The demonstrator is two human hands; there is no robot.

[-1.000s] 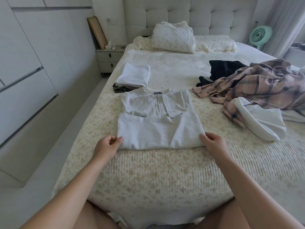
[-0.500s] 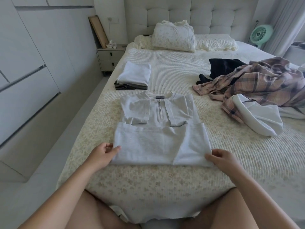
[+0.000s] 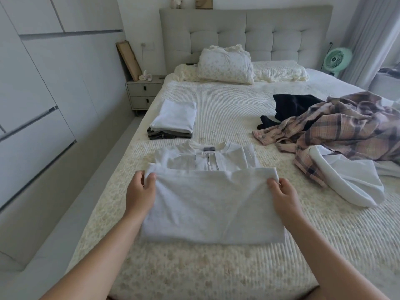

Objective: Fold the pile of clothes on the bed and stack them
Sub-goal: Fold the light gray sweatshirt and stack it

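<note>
I am gripping the white zip-neck top point(image 3: 213, 200) at frame centre on the bed point(image 3: 194, 267), left hand point(image 3: 140, 192) and right hand point(image 3: 283, 194) each pinching a corner of its lifted lower half. Next, I judge, carrying this fold onto the collar, then stacking on the folded pile point(image 3: 173, 120).

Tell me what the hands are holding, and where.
Both hands, left and right, pinch the pale grey zip-neck shirt at the two corners of its folded-up lower edge.

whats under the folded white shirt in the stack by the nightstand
Under the folded white shirt lies a dark folded garment, only its near edge showing. Whether more lies beneath is covered.
</note>
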